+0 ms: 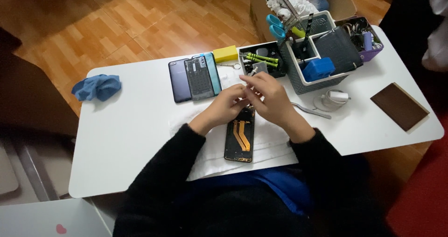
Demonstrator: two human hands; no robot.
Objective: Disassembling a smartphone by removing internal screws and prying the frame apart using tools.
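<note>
An opened black phone (240, 139) with orange flex cables lies on a white cloth (210, 157) in front of me. My left hand (224, 107) rests at the phone's top end, fingers curled. My right hand (269, 97) is just beside it, fingers pinched together above the phone's top edge. What the fingertips hold is too small to tell. Both hands touch each other over the phone.
Three phone parts (195, 78) lie side by side at the back, next to a yellow block (225, 53). A black tool tray (261, 62), a grey basket (317, 50), metal tweezers (311, 110), a brown pad (399, 105) and a blue rag (96, 87) sit around.
</note>
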